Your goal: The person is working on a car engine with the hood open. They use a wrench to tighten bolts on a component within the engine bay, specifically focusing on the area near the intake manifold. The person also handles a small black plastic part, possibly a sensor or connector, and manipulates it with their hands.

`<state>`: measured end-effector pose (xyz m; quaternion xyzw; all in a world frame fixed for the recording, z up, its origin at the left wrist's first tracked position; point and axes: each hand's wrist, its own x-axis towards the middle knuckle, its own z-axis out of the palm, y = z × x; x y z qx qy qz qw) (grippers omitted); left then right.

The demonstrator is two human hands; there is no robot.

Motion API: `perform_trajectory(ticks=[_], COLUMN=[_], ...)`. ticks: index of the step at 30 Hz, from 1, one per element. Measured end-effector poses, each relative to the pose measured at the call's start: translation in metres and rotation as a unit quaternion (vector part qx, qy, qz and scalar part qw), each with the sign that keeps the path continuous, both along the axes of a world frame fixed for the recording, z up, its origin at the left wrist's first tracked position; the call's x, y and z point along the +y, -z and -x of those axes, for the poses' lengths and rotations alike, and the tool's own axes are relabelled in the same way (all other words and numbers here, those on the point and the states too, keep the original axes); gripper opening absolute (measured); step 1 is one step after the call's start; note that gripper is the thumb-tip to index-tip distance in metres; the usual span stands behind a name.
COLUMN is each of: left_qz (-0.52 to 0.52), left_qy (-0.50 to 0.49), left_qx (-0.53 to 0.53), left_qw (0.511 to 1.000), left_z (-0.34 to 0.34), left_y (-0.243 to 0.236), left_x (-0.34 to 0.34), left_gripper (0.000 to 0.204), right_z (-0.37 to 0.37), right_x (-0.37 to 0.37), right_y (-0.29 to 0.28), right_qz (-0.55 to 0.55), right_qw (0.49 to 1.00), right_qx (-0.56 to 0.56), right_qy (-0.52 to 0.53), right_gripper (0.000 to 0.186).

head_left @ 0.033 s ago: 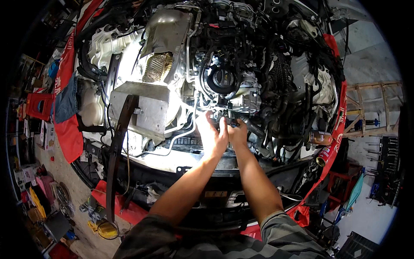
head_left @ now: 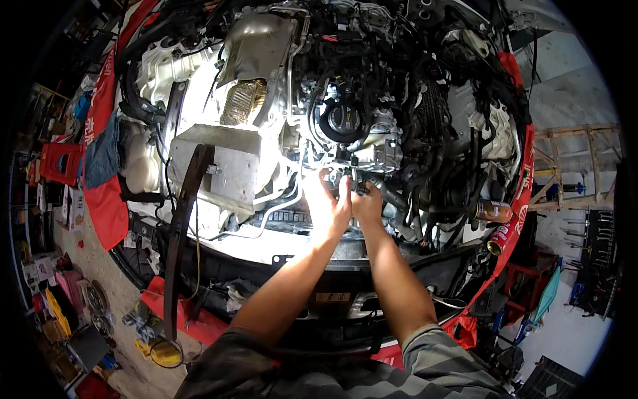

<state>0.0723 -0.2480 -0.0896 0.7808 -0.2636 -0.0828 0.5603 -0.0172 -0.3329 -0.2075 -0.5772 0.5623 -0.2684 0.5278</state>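
Observation:
Both my hands reach into an open car engine bay, at the front of the engine just below the black round oil filler cap [head_left: 345, 118]. My left hand [head_left: 325, 209] is closed with its thumb raised, gripping at a small dark part too hidden to name. Right beside it, my right hand [head_left: 367, 205] has its fingers curled round something dark among the fittings. A thick black hose [head_left: 391, 194] runs just to the right of it. Bright light washes out detail round my left fingertips.
A metal heat shield [head_left: 222, 163] lies to the left, with a long dark bar [head_left: 183, 246] leaning across it. Red fender covers [head_left: 105, 209] drape the car's edges. Two cans [head_left: 493, 211] stand at the right. The front crossmember [head_left: 332, 266] passes under my forearms.
Hardly anything differs. My left thumb sits slightly higher, and my right fingers have shifted slightly; both hands stay at the same spot on the engine.

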Motion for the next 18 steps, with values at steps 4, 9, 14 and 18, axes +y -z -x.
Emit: perform_trajectory(ticks=[4, 9, 14, 18], left_qz=[-0.047, -0.033, -0.058, -0.041], left_qy=[0.003, 0.006, 0.015, 0.051], left_qx=[0.116, 0.135, 0.045, 0.101], left_qw=[0.992, 0.99, 0.997, 0.993], left_z=[-0.006, -0.003, -0.006, -0.002], left_y=[-0.003, 0.013, 0.033, 0.044], left_x=[0.007, 0.007, 0.014, 0.015], left_gripper=[0.045, 0.031, 0.029, 0.035], right_z=[-0.01, 0.0, 0.014, -0.006], right_x=[0.019, 0.028, 0.054, 0.074], right_y=[-0.059, -0.094, -0.154, -0.192], right_qz=[0.014, -0.193, -0.283, -0.206], right_qw=[0.986, 0.972, 0.957, 0.975], right_qx=[0.152, 0.12, 0.063, 0.041], right_qy=[-0.062, -0.057, -0.008, -0.074], right_gripper=[0.022, 0.017, 0.016, 0.021])
